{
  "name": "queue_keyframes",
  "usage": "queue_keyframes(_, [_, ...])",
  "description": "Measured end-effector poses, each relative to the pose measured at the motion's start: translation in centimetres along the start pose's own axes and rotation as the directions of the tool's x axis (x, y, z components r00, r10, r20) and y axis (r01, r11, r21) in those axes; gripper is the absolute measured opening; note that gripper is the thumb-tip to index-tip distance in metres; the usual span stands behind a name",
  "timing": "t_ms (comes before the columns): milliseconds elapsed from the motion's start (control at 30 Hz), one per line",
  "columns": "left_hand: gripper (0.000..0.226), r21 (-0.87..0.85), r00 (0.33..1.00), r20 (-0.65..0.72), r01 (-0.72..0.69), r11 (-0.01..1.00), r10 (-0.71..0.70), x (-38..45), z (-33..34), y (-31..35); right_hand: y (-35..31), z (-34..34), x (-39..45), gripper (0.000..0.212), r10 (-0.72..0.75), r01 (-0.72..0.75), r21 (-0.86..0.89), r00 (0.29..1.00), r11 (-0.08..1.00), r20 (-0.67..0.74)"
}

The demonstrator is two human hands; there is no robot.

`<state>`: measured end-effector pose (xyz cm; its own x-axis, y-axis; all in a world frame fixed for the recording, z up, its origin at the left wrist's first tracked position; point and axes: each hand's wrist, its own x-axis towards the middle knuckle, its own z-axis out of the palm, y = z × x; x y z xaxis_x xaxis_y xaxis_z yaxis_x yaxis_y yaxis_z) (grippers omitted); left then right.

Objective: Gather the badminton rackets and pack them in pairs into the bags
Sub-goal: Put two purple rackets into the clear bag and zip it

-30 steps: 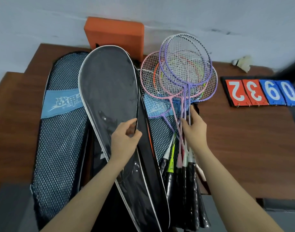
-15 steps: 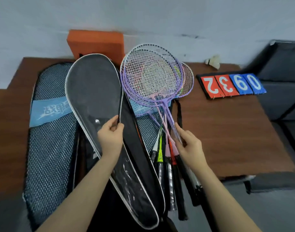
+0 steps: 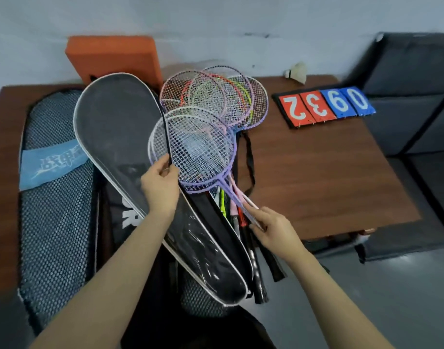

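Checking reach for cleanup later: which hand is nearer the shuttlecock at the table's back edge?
Right. The right hand grips racket shafts at the table's near edge, below the shuttlecock; the left hand holds the black bag farther left.

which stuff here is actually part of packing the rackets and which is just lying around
Part of the job:
- purple racket pair, shafts held by the right hand
- black racket bag, edge held by the left hand
- loose rackets
- mesh bag

Just lying about:
- orange block
- shuttlecock
- score flip cards
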<state>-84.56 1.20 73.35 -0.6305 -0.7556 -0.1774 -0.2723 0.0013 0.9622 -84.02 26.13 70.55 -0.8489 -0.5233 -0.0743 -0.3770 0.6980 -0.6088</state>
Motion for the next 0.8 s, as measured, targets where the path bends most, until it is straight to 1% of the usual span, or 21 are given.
queue_keyframes(67, [0.037, 0.046, 0.998, 0.053, -0.031, 0.998, 0.029, -0.4, 0.0, 0.0, -0.4, 0.4, 0.6, 0.055, -0.023, 0.023, 0.011, 1.0, 1.0, 0.016])
queue_keyframes(167, [0.037, 0.089, 0.989, 0.113, -0.101, 0.991, 0.091, -1.5, -0.5, 0.0, -1.7, 1.0, 1.8, 0.054, -0.044, 0.041, 0.083, 0.999, 0.996, 0.032])
queue_keyframes(367, [0.036, 0.063, 0.975, 0.136, -0.183, 0.981, 0.173, -2.2, -3.3, -0.9, -4.5, 2.2, 4.8, 0.048, -0.02, 0.009, 0.264, 0.999, 0.964, 0.039])
queue_keyframes(533, [0.033, 0.086, 0.981, 0.148, -0.136, 0.987, 0.123, -2.8, -6.1, -1.8, -7.8, 4.7, 7.0, 0.044, -0.024, 0.016, 0.307, 0.999, 0.951, 0.023])
queue_keyframes(667, [0.034, 0.083, 0.991, 0.099, -0.1, 0.992, 0.091, -2.0, -8.1, -1.7, -11.0, 6.7, 10.0, 0.041, -0.028, 0.028, 0.278, 1.0, 0.96, -0.005])
queue_keyframes(800, [0.036, 0.08, 0.993, 0.08, -0.09, 0.993, 0.084, -0.1, -10.3, -0.8, -14.0, 8.4, 13.2, 0.037, -0.004, 0.012, 0.311, 1.0, 0.95, -0.025])
